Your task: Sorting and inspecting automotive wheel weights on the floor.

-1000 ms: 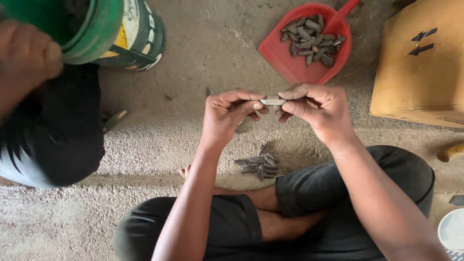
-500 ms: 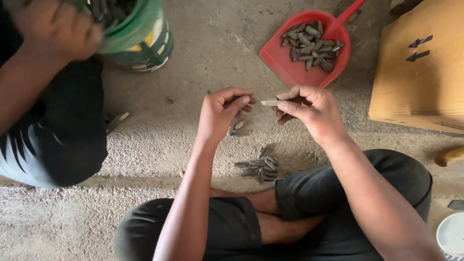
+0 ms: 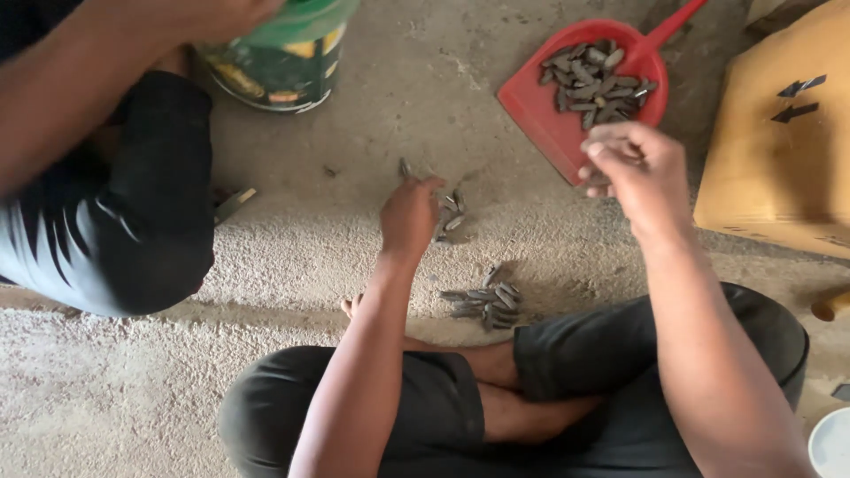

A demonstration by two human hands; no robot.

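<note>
Fingers of the left hand [image 3: 410, 215] curl downward onto a small scatter of dark metal pieces [image 3: 449, 212] lying on the concrete floor [image 3: 354, 142]; the fingertips touch the pieces, but they are hidden under the knuckles, so whether one is pinched cannot be told. The right hand [image 3: 637, 159] is raised at the near edge of the red dustpan [image 3: 549, 115], its fingers bunched narrowly together; anything held between them is too small to make out. More grey pieces of the same kind are heaped in the dustpan's far corner, and another small pile [image 3: 485, 301] lies on the floor just beyond the person's crossed legs, between the two forearms.

To the far left, a second person's arm [image 3: 97, 62] reaches over a green bucket [image 3: 283, 53], which is cut off by the top edge. A yellowish wooden box [image 3: 779, 159] stands at the right, partly out of frame. A white round rim [image 3: 832, 443] shows only in the near right corner.
</note>
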